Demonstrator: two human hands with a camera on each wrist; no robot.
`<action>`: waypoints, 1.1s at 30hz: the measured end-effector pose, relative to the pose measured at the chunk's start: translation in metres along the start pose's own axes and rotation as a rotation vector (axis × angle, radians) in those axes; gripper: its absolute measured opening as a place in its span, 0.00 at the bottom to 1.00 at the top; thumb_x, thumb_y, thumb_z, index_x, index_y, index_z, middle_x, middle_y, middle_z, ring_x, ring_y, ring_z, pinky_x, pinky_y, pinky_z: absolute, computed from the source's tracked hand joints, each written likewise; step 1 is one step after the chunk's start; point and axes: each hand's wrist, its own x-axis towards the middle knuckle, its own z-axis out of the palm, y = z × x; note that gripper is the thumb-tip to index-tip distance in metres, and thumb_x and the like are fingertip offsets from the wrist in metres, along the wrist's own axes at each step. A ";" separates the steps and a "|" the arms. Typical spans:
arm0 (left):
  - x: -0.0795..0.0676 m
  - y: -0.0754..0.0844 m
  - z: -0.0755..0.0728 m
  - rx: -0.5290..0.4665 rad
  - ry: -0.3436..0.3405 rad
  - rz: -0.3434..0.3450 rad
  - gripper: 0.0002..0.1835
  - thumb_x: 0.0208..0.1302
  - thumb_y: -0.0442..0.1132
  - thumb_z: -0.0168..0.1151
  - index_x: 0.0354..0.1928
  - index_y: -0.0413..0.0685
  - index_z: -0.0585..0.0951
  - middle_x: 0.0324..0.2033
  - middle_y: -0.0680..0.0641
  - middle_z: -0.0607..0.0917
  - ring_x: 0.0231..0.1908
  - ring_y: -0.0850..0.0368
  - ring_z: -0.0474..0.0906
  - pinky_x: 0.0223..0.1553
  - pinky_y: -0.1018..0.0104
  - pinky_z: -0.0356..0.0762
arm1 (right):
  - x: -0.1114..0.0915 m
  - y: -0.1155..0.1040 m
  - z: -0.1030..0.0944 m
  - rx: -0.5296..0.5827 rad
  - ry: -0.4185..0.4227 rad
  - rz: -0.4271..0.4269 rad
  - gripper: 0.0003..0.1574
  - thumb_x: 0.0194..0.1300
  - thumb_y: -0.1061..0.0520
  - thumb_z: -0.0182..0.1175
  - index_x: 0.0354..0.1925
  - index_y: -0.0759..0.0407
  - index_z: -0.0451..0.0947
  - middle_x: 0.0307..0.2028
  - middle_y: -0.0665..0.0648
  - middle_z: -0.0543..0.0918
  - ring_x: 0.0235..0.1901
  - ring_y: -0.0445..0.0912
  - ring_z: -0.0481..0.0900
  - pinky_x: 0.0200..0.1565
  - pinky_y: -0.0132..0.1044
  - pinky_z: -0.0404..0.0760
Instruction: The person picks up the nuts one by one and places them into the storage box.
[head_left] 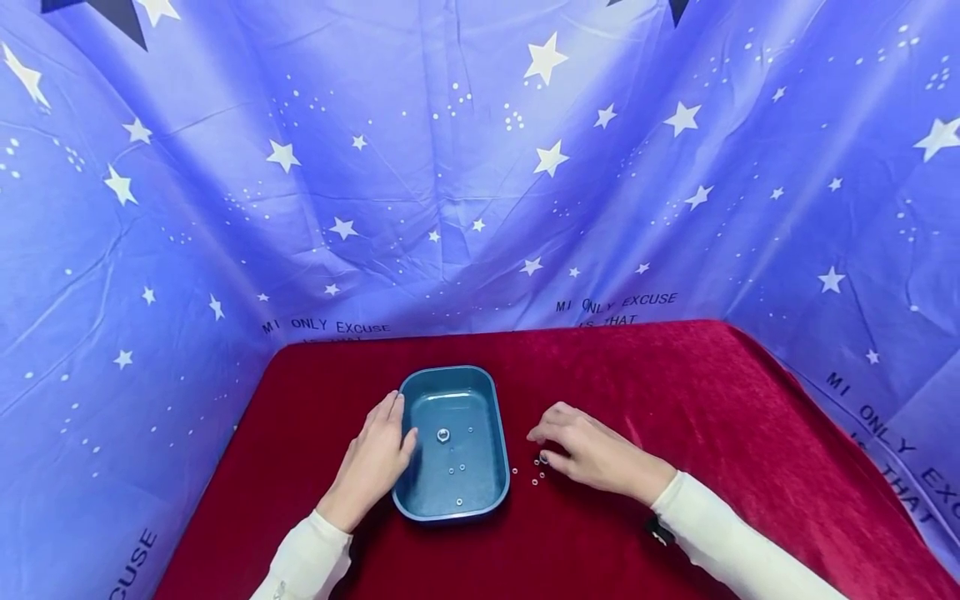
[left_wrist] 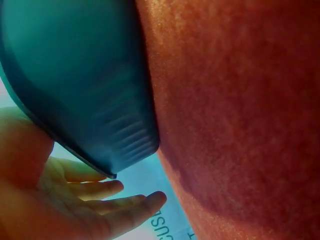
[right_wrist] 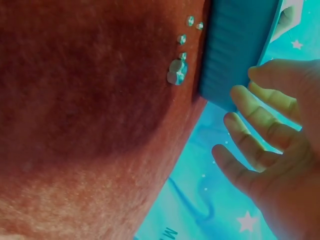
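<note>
A blue rectangular tray [head_left: 450,510] stands on the red cloth. Inside it lie a large hex nut [head_left: 443,435] and several small nuts [head_left: 459,502]. My left hand [head_left: 372,458] rests at the tray's left rim, thumb over the edge and loosely straight fingers along the outside. To the right of the tray, my right hand [head_left: 592,450] hovers with its fingers apart and slightly bent, holding nothing. Below its thumb, another large nut [right_wrist: 177,72] lies on the cloth, partly hidden in the head view. Several small nuts [right_wrist: 182,39] lie between it and the tray.
Red velvety cloth [head_left: 645,375] covers the table. Blue curtains [head_left: 450,208] with white stars hang behind it and along both sides. A dark object [head_left: 660,531] shows under the right sleeve at the wrist.
</note>
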 end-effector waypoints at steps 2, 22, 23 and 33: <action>0.000 -0.001 0.000 -0.007 0.007 0.003 0.35 0.70 0.45 0.61 0.72 0.32 0.66 0.72 0.35 0.67 0.70 0.38 0.65 0.57 0.41 0.78 | -0.002 -0.001 0.002 0.002 -0.004 -0.017 0.15 0.60 0.63 0.69 0.47 0.57 0.86 0.41 0.46 0.80 0.46 0.40 0.74 0.49 0.34 0.80; -0.008 0.000 0.000 -0.021 0.006 -0.005 0.35 0.70 0.45 0.61 0.72 0.33 0.66 0.71 0.35 0.68 0.69 0.39 0.66 0.57 0.41 0.78 | -0.016 -0.019 0.029 -0.096 -0.092 -0.025 0.22 0.57 0.56 0.72 0.51 0.52 0.85 0.39 0.44 0.80 0.44 0.39 0.73 0.45 0.35 0.78; -0.008 0.000 0.000 -0.021 0.006 -0.005 0.35 0.70 0.45 0.61 0.72 0.33 0.66 0.71 0.35 0.68 0.69 0.39 0.66 0.57 0.42 0.78 | -0.017 -0.019 0.030 -0.098 -0.093 -0.029 0.22 0.57 0.56 0.72 0.51 0.52 0.85 0.38 0.44 0.80 0.43 0.39 0.73 0.45 0.35 0.78; -0.012 0.002 0.000 -0.029 -0.009 -0.033 0.36 0.71 0.46 0.61 0.74 0.35 0.65 0.72 0.36 0.67 0.70 0.39 0.65 0.57 0.41 0.77 | -0.018 -0.022 0.039 -0.133 -0.019 -0.068 0.21 0.54 0.62 0.71 0.48 0.51 0.86 0.35 0.43 0.80 0.42 0.40 0.74 0.42 0.35 0.78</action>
